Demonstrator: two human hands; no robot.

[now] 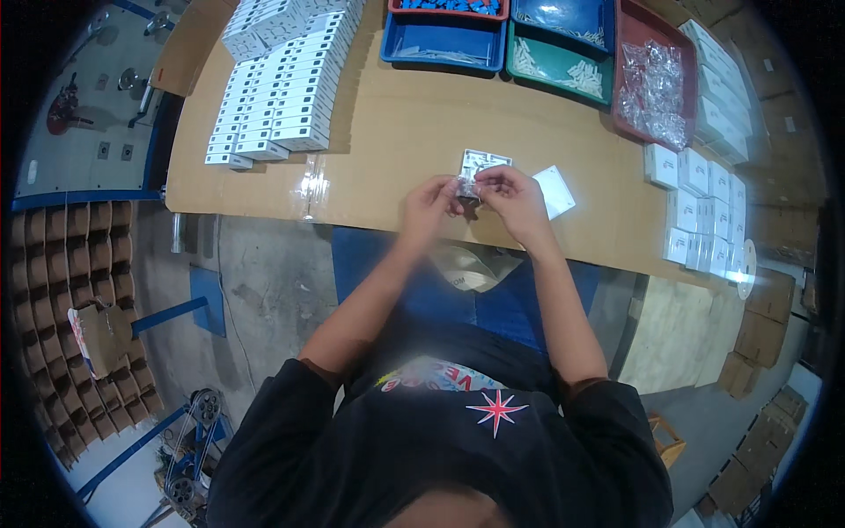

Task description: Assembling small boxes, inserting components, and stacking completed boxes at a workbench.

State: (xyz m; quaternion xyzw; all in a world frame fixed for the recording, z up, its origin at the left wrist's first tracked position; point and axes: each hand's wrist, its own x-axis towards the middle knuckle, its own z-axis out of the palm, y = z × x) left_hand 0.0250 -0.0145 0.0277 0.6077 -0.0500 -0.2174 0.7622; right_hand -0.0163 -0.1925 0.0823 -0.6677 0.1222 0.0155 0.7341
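A small open white box [493, 159] with little white pieces inside stands near the front edge of the table. Its near-left corner is gripped by my left hand [429, 209], thumb and fingers closed. My right hand [515, 204] reaches over the box's near right part with its fingers pinched together. Something small and shiny, perhaps clear plastic, shows between the two hands' fingertips; I cannot make out what it is. Beside my right hand, a flat white lid or panel [556, 193] lies tilted on the table.
Stacked white boxes [299, 106] fill the table's far left. Blue trays [440, 55], a green tray [556, 86] with white pieces and a red tray [620, 114] with clear bags stand at the back. More white boxes [691, 172] line the right side of the cardboard-covered table [370, 167].
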